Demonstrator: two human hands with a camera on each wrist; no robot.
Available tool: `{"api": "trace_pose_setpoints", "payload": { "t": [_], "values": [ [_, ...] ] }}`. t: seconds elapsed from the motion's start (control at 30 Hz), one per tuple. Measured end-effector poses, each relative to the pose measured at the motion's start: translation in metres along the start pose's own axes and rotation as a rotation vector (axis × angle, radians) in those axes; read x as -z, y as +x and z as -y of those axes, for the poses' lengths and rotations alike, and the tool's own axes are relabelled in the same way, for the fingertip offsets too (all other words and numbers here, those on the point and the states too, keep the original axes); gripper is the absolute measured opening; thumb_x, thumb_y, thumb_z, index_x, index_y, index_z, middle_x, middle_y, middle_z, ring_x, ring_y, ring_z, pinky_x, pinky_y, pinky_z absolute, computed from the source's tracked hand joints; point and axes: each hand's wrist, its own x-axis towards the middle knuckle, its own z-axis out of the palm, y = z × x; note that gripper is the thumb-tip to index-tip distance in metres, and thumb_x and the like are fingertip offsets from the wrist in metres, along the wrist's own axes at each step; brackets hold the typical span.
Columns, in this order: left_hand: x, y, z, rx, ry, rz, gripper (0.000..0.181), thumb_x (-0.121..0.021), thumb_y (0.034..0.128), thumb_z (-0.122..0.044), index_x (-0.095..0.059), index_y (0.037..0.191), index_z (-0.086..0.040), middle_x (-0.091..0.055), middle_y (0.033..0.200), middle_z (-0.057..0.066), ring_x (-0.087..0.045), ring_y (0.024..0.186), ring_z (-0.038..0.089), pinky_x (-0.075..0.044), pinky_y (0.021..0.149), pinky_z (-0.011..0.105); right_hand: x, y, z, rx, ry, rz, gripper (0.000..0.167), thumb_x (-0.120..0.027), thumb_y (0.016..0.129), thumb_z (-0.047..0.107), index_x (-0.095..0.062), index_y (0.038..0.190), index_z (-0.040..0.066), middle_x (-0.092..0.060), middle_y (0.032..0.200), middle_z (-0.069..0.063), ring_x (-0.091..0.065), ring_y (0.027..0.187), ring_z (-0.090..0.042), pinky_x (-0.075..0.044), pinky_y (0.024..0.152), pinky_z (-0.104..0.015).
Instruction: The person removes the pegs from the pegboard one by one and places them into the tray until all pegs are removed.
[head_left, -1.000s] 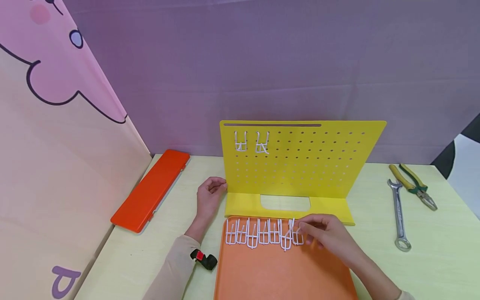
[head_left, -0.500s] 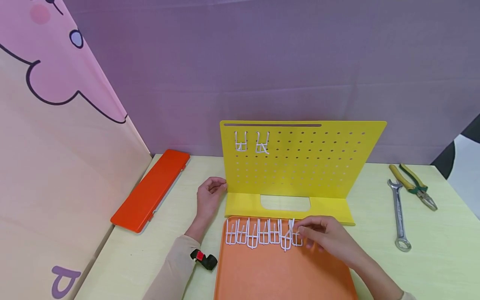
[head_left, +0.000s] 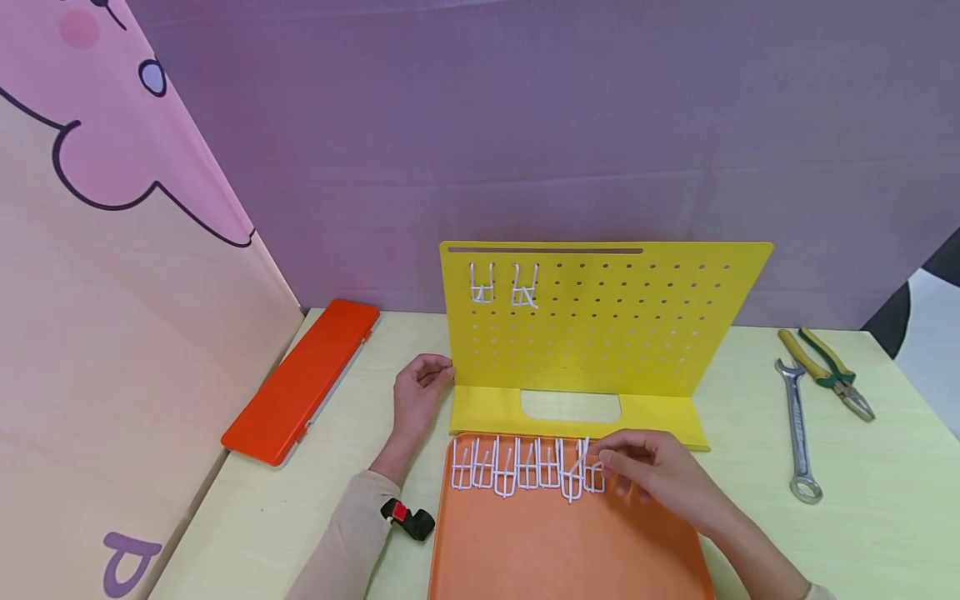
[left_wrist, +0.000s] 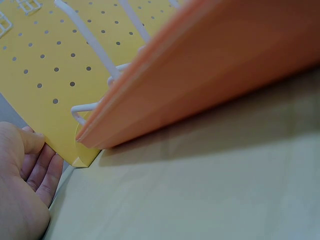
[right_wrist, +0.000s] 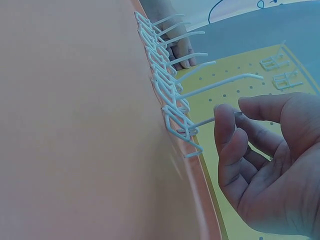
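A yellow pegboard (head_left: 630, 333) stands upright on its flat base, with two white wire hooks (head_left: 482, 293) hung at its upper left. My left hand (head_left: 417, 398) holds the board's lower left edge between thumb and fingers (left_wrist: 47, 175). In front lies an orange tray (head_left: 558, 550) with several white wire hooks in a row along its far edge. My right hand (head_left: 663, 479) pinches the upright prong of the rightmost hook (right_wrist: 182, 127) between thumb and fingertips. That hook still sits at the tray's rim, close beside a larger hook (head_left: 572, 482).
A red flat case (head_left: 303, 379) lies at the left. On the right are a combination wrench (head_left: 798, 433) and pliers (head_left: 832, 373) with yellow-green handles. A purple cloth backdrop (head_left: 525, 125) rises behind the table. A black strap (head_left: 408, 518) is on the left wrist.
My right hand has shifted very slightly at the rightmost hook, and that hook has moved a touch left. My left hand and the pegboard stay put.
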Motion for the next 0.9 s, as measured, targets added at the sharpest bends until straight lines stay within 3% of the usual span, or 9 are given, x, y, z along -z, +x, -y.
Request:
{"api": "trace_pose_setpoints", "payload": {
  "t": [0.57,0.9],
  "values": [
    [-0.001,0.0,0.0,0.001,0.002,-0.003,0.011,-0.077,0.1011,0.004,-0.077,0.112,0.006,-0.077,0.107,0.025,-0.069,0.089,0.014,-0.057,0.083,0.016,0.007,-0.004,0.009,0.031,-0.028,-0.091,0.027,-0.068,0.112,0.015,-0.076,0.13,-0.003,-0.074,0.089,-0.004,-0.065,0.068,-0.018,-0.054,0.056,-0.03],
    [-0.001,-0.001,-0.001,-0.008,-0.004,-0.005,0.01,-0.077,0.0998,0.006,-0.076,0.11,0.008,-0.077,0.103,0.021,-0.069,0.086,0.011,-0.057,0.081,0.016,0.009,-0.005,0.025,0.142,-0.068,-0.189,0.022,-0.069,0.11,0.012,-0.077,0.127,0.0,-0.072,0.084,-0.006,-0.065,0.067,-0.02,-0.052,0.055,-0.031]
  ]
}}
